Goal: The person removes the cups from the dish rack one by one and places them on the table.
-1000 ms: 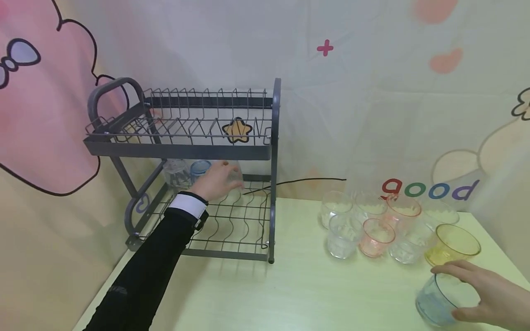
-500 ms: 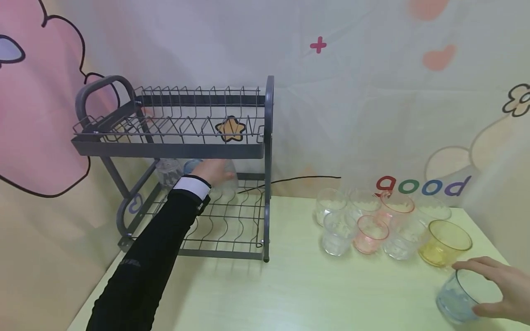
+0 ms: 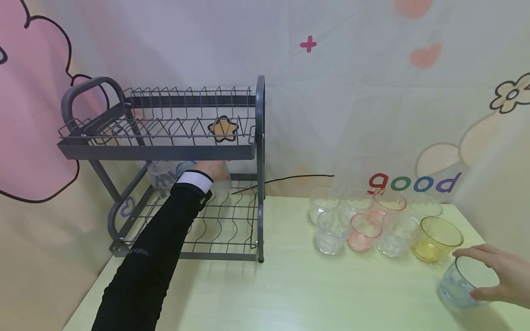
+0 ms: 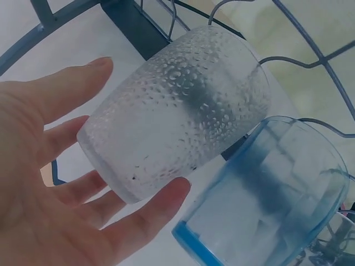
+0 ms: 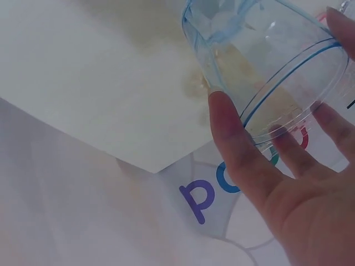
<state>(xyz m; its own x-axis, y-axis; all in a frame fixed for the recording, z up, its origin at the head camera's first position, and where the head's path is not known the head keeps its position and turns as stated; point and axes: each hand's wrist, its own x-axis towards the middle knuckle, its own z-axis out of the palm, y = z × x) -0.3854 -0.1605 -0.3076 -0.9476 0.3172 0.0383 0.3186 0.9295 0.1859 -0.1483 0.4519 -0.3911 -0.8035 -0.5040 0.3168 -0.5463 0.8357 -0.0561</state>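
Observation:
On the lower tier of the dish rack (image 3: 218, 255), my left hand (image 3: 213, 169) is beside a clear glass (image 4: 177, 119). In the left wrist view its thumb stands off the glass and its fingers are spread around the lower end; whether a fingertip touches is hard to tell. A blue glass (image 4: 266, 191) lies right beside that clear one. Farther left in the rack is another clear glass (image 3: 161, 177). At the table's right, my right hand (image 3: 497, 276) grips a light blue glass (image 3: 455, 289) near its rim, thumb and fingers on opposite sides.
Several glasses stand grouped at the table's back right, among them a yellow glass (image 3: 438, 239), a pink glass (image 3: 364, 233) and a clear glass (image 3: 331, 233). The rack's upper tier (image 3: 165, 151) hangs over my left hand. A printed curtain (image 3: 298, 105) covers the wall behind.
My left hand has gone deeper under the upper tier, beside the clear glass. My right hand and the light blue glass have shifted right. The head view has turned slightly right.

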